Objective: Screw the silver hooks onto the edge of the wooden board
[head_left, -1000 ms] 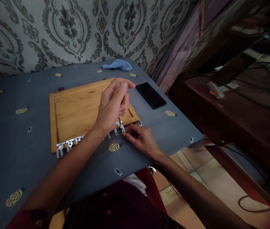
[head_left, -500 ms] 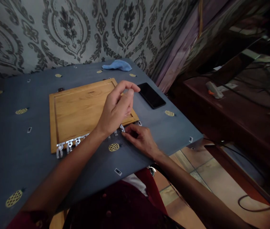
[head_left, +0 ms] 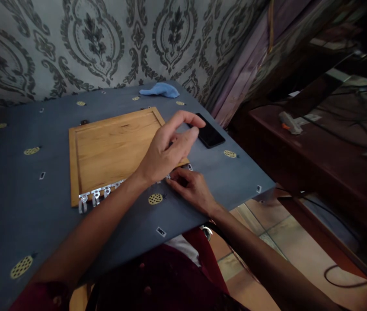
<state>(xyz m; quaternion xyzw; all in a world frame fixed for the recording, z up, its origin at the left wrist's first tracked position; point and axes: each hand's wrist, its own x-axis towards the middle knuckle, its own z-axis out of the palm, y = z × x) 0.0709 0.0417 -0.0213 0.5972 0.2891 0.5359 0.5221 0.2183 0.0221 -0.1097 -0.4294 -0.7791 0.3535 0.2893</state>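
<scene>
A framed wooden board (head_left: 115, 151) lies on the table with a row of shiny metal clips (head_left: 96, 195) along its near edge. My left hand (head_left: 170, 149) hovers over the board's right side, thumb and index finger curved with a gap between them; I see nothing in it, and its other fingers are mostly hidden. Below it, at the board's near right corner, the thumb and index finger of my right hand (head_left: 191, 188) pinch a small metal clip (head_left: 168, 176), mostly covered by the fingers. My left forearm and hand hide the middle of the clip row.
A black phone (head_left: 212, 134) lies right of the board, partly behind my left fingers. At the back sits a blue cloth (head_left: 161, 90). The blue table cover (head_left: 131, 242) ends at the right, beside a dark red surface (head_left: 326, 160) with cables.
My left hand has moved to the right, its fingertips now overlapping the phone in view. My right hand stays at the clip near the board's corner.
</scene>
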